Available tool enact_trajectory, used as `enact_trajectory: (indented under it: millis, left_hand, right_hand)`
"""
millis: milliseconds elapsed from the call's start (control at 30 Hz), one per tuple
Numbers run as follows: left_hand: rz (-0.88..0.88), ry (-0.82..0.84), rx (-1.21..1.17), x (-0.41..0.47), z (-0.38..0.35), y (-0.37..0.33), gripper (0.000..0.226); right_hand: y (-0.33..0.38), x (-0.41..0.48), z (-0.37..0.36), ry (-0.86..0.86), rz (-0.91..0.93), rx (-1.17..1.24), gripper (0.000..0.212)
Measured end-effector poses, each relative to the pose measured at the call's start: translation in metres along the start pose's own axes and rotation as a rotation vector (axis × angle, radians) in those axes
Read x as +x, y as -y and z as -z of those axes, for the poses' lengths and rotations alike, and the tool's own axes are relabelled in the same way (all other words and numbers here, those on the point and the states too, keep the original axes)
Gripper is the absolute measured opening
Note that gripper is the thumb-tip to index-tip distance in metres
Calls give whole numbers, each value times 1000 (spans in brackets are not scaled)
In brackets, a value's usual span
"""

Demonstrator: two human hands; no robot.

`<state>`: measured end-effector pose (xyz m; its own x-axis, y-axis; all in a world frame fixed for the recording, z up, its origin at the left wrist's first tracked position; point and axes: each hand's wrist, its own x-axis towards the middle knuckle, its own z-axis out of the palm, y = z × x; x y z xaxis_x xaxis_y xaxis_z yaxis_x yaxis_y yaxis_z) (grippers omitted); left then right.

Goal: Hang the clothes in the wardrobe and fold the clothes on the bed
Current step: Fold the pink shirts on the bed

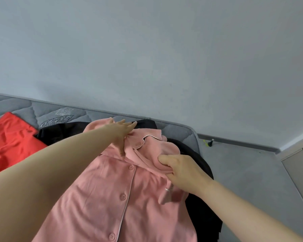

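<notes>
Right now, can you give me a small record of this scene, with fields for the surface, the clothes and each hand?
surface: grey mattress
top garment: pink shirt, button side up, lying over black clothes
other garment: red cloth, at the left on the mattress
left hand: fingers straight, pressing on the shirt near its collar
right hand: grips a bunch of the shirt's fabric

Pale wall [147, 49], grey floor [243, 172], perhaps carpeted.
</notes>
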<state>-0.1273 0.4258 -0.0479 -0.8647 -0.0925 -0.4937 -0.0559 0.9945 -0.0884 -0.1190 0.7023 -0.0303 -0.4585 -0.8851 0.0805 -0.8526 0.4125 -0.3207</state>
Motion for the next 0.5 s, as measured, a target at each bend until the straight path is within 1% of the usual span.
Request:
enact_trajectory:
  millis: [67, 100, 167, 200, 267, 333, 400, 433, 467, 500]
  left_hand:
    - [46, 71, -41, -5, -5, -11, 140]
    - [71, 77, -56, -8, -10, -13, 126]
    - [79, 8, -66, -15, -21, -10, 88]
    - [78, -34, -80, -19, -24, -7, 77]
    - [70, -82, -115, -29, -29, 1, 69]
    - [57, -97, -129, -41, -27, 9, 63]
    - [42, -109, -161, -53, -23, 16, 52]
    - [37, -144, -176, -61, -21, 20, 41]
    - [36, -214, -183, -71, -18, 22, 30]
    - [37, -320, -171, -80, -16, 24, 20]
  right_hand:
    - [3, -7, -4, 5, -6, -2, 41]
    - [3, -9, -6, 3, -16, -5, 41]
    - [3, -13, -10, 10, -43, -40, 37]
    - [3, -14, -12, 19, -64, -58, 35]
    - [0, -16, -15, 46, -116, -77, 33]
    - [0, -18, -16, 75, -149, -111, 28]
    - [1, -20, -14, 80, -183, -174, 24]
    - [2, -20, -12, 65, -199, -219, 27]
    - [2, -20, -9, 45, -225, -270, 30]
    - [3, -20, -6, 8, -258, -321, 31]
